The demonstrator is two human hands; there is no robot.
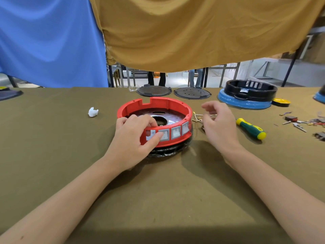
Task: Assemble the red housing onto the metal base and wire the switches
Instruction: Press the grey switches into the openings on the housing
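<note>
Olive-green cloth over the table [52, 155]. Far left of centre: small crumpled white wad [93, 112], well apart from the work.

Centre: red housing [154, 105], ring-shaped, open-topped, notch cut in far rim, seated on dark base [168, 150] showing below near edge. Shiny metal plate [158, 118] with central opening visible inside ring. Row of four grey-framed rocker switches [173, 132] set in near outer wall, leftmost partly covered.

Left hand [133, 143]: grip closed on near wall of housing, fingers hooked over rim to inside, thumb pressed on outer face at second switch.

Just right of housing: loose thin wires [198, 118] with small terminals, lying on cloth.

Right hand [219, 125]: above wires, fingers loosely curled, grip released; contact with wires not determinable.

Right of hand: yellow-green screwdriver [251, 128], flat on cloth. Far right: scattered small parts and wire ends [299, 121].

Rear edge: two dark round plates [173, 92], then black housing on blue base [249, 95].
</note>
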